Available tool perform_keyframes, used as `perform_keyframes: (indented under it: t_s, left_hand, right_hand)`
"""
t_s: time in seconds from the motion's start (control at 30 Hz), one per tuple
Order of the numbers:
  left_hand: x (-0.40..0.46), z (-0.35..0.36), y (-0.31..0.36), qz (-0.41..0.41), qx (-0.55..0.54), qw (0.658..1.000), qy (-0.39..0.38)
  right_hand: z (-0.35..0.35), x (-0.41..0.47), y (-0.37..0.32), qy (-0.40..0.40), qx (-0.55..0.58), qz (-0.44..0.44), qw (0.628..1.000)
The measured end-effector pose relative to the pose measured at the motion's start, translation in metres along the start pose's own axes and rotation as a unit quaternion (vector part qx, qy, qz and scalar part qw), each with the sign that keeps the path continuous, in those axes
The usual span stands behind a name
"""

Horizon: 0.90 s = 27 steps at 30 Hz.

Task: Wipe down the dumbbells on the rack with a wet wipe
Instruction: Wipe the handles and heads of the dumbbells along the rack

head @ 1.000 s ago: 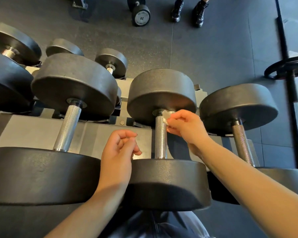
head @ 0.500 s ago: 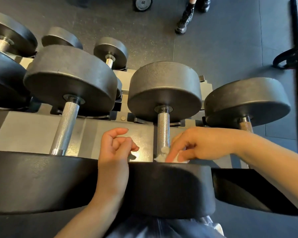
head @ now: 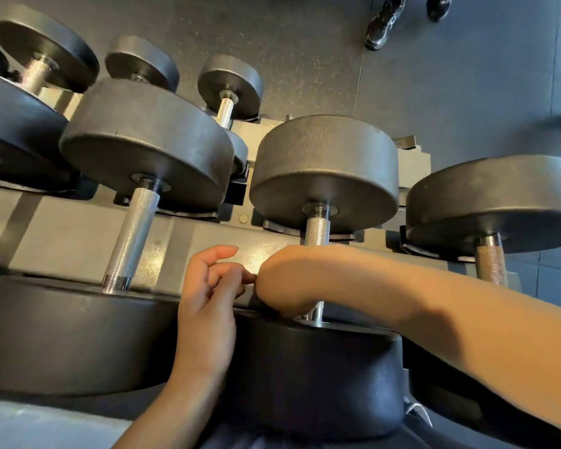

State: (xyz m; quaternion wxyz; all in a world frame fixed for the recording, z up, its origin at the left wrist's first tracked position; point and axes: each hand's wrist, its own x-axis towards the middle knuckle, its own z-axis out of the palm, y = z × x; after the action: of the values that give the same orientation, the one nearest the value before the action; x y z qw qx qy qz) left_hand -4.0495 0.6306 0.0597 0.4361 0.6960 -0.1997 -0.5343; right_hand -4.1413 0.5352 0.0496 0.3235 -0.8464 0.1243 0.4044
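The dumbbells have dark grey heads and silver handles with a fine cross-hatch pattern. Behind the dumbbells, the rack is light grey and the floor is dark speckled grey.

Your right hand wraps the middle dumbbell's handle low down; your left hand, fingers loosely curled, hovers at its nine o'clock.

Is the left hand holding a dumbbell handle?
No, the left hand rests on a black dumbbell head with loosely curled, empty fingers, while the right hand is at the handle.
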Motion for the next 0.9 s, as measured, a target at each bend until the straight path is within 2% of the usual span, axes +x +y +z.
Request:
perform_keyframes:
  t_s: [0.03,0.1,0.2,0.33,0.43,0.6,0.8,0.9]
  left_hand:
    - [0.000,-0.001,-0.001,-0.002,-0.006,1.000,0.004]
    - [0.000,-0.002,-0.002,-0.002,-0.014,1.000,0.008]
    - [0.000,-0.001,-0.001,0.008,-0.012,1.000,0.003]
    - [-0.001,0.000,0.000,0.019,-0.019,1.000,0.002]
    - [-0.002,0.000,0.000,0.015,-0.023,1.000,0.002]
    - [-0.002,-0.003,-0.002,0.044,0.001,0.999,0.000]
    - [-0.019,-0.002,0.012,0.155,0.020,0.988,-0.009]
    - [-0.025,-0.028,0.033,0.220,0.049,0.974,-0.030]
  right_hand:
    - [-0.002,-0.002,0.001,-0.006,-0.022,0.001,1.000]
    - [0.001,-0.012,0.006,0.032,-0.014,-0.023,0.999]
    - [0.019,-0.035,0.018,0.137,0.074,-0.055,0.986]
    - [0.049,-0.067,0.030,0.236,0.234,-0.070,0.941]
    - [0.067,-0.079,0.039,0.233,0.308,-0.058,0.921]
    - [0.078,-0.077,0.047,0.156,0.417,-0.021,0.895]
    - [0.070,-0.069,0.043,0.169,0.367,0.024,0.915]
    - [0.043,-0.072,0.028,0.180,0.285,0.053,0.940]
